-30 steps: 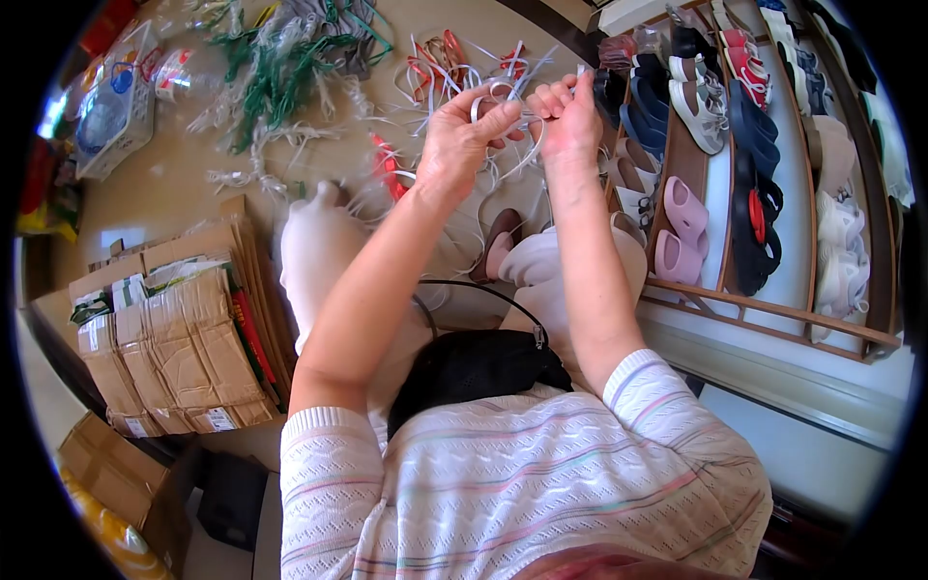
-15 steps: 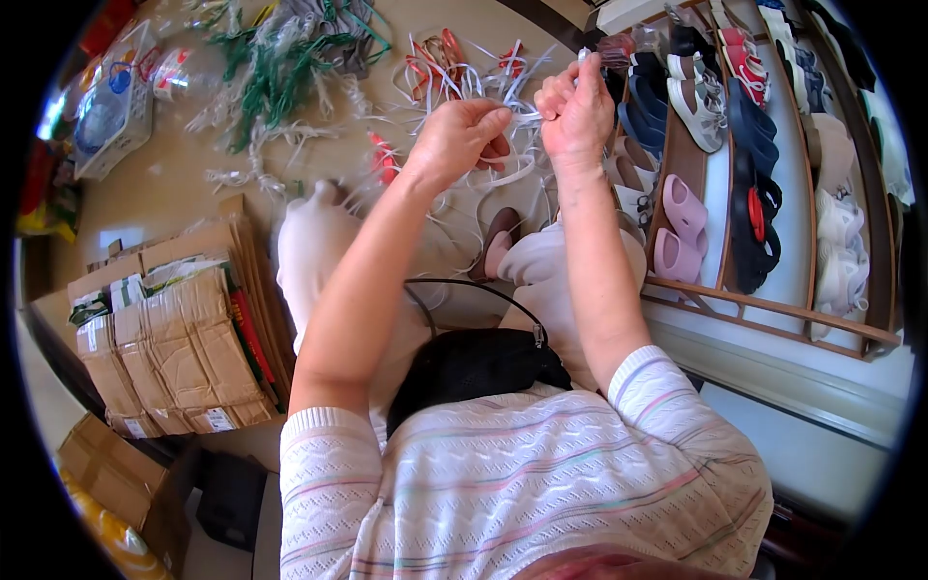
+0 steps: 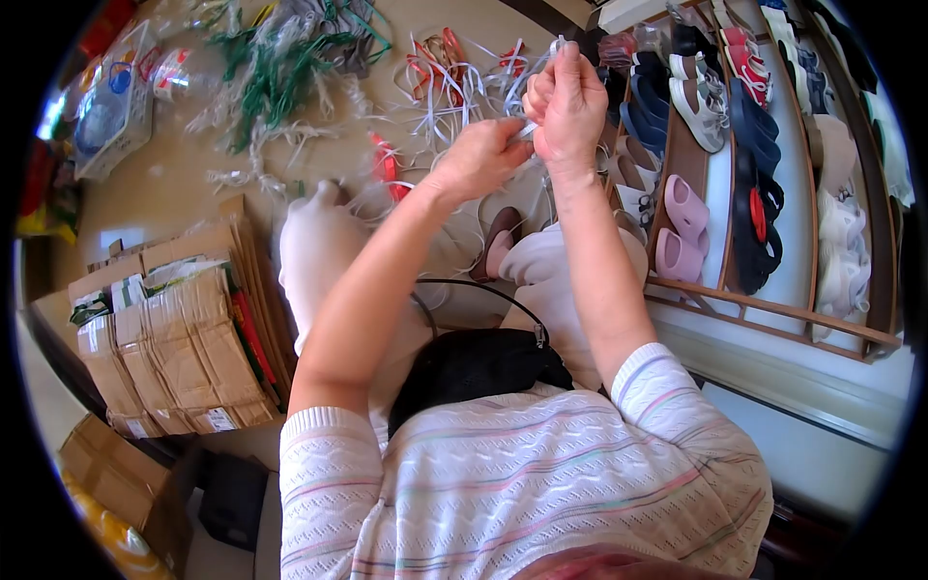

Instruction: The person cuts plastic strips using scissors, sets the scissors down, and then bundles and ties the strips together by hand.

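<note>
A narrow white strip [image 3: 528, 130] runs between my two hands, and a piece of it pokes out above my right fist. My left hand [image 3: 480, 159] pinches it, thumb and fingers closed. My right hand [image 3: 568, 108] is raised beside it, fingers curled tight around the strip. Beyond them on the floor lies a tangle of white and red ribbons [image 3: 454, 82]. Thin white strands trail down below the hands, between my legs. What the right palm encloses is hidden.
Green and white cords [image 3: 280, 92] lie heaped at the upper left, near a plastic basket [image 3: 114, 121] of bottles. Flattened cardboard boxes [image 3: 179, 348] stand at the left. A shoe rack [image 3: 773, 324] full of shoes fills the right. A black bag [image 3: 474, 372] rests at my waist.
My left hand has moved right and slightly down, closer to the right hand. The right hand has shifted a little left and turned. The loop of white strip between them has gone.
</note>
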A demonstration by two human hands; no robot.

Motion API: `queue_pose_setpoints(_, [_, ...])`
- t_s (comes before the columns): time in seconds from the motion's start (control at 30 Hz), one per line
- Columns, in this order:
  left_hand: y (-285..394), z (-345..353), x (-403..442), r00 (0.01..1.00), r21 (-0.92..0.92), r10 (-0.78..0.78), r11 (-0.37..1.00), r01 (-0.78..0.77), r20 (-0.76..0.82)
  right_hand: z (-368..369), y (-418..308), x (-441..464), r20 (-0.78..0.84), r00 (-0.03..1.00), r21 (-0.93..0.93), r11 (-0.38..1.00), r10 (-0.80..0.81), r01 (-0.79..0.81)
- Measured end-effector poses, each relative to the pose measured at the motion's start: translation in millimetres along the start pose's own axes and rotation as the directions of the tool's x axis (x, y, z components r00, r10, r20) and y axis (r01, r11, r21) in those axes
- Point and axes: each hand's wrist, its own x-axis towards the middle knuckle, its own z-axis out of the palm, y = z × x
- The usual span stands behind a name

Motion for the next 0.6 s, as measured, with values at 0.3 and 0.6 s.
queue_pose_setpoints(0.3, [10,-13,-6,0.955,-0.577,-0.226,0.761,0.297,0.192,-18,-6,12,-0.157,0.985,0.247,0.968,0.077,-0.036])
queue_pose_setpoints(0.6, [-6,-8,10,0.799,-0.387,-0.359,0.906,0.173,-0.483,-7,25,-6,-0.217,0.974,0.246,0.969,0.067,-0.012])
